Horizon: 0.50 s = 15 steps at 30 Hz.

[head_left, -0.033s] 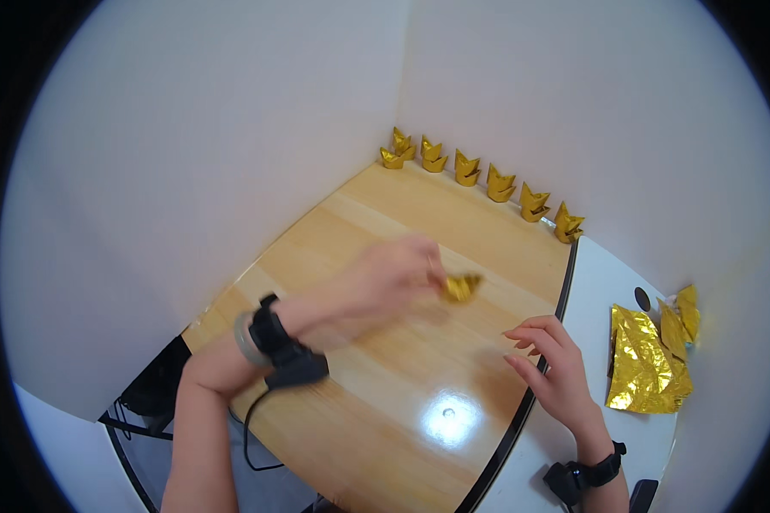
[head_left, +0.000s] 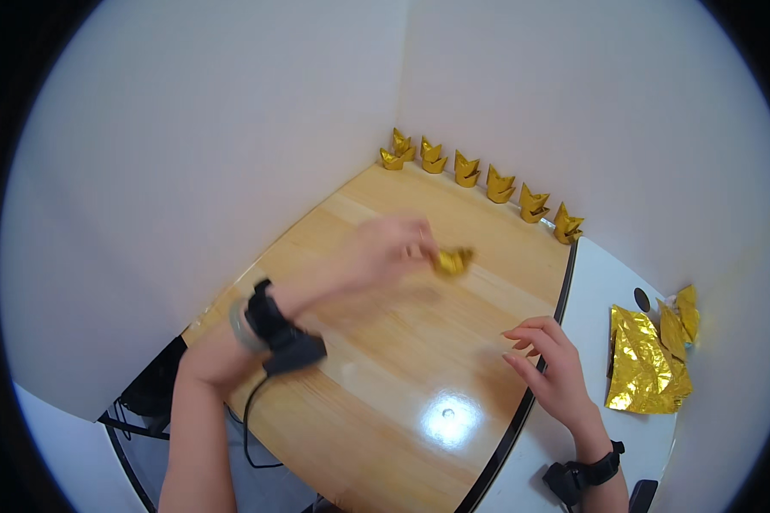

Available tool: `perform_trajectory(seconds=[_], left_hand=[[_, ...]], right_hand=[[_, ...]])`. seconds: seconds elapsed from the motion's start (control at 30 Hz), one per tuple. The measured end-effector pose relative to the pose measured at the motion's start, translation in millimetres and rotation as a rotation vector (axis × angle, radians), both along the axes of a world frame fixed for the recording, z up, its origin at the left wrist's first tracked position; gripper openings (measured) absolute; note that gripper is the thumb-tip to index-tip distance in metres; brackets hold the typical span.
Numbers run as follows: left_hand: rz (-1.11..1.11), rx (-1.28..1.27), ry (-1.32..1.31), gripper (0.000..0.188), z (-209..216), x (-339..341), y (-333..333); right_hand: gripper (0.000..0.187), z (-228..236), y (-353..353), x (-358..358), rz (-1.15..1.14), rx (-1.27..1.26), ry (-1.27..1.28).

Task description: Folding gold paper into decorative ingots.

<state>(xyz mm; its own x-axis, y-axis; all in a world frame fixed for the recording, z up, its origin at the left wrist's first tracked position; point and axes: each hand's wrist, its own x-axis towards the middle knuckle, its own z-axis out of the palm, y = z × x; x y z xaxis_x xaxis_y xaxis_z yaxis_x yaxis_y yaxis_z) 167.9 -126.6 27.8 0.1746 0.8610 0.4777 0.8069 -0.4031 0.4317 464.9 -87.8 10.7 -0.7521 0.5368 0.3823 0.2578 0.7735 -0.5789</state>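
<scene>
Over the middle of the wooden table (head_left: 368,402), my left hand (head_left: 393,248) is pinched closed on a folded gold foil paper ingot (head_left: 453,262). Motion smears both the hand and the ingot. My right hand (head_left: 549,359) is near the table's right edge, its fingers loosely curled and apart with nothing in them. Along the far edge, against the wall, stands a row of several similar gold paper ingots (head_left: 500,184), their pointed ends up. A smaller-looking ingot (head_left: 392,159) sits at the row's left end, in front of another one.
To the right, a white side surface (head_left: 603,274) holds a crumpled stack of gold foil sheets (head_left: 646,359) and a dark round hole cover (head_left: 642,299). White walls (head_left: 214,154) enclose the table at left and back. A black cable (head_left: 246,427) hangs from my left wrist device.
My left hand has moved slightly away from me and to the left, carrying the gold paper ingot. My right hand has stayed in place.
</scene>
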Motion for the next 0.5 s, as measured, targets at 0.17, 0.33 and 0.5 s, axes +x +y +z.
perform_trajectory(seconds=[0.17,0.33,0.5], left_hand=[[0.355,0.048,0.193,0.014,47.3,-82.2,76.2],[0.567,0.134,0.36,0.012,34.0,-144.2,124.7],[0.669,0.39,0.799,0.006,23.6,-140.7,148.8]], right_hand=[[0.02,-20.1,4.9,0.2,0.018,-0.084,-0.091],[0.016,-22.9,-4.3,-7.5,0.11,-0.065,-0.162],[0.014,-26.0,-1.7,-5.9,0.092,-0.094,-0.158]])
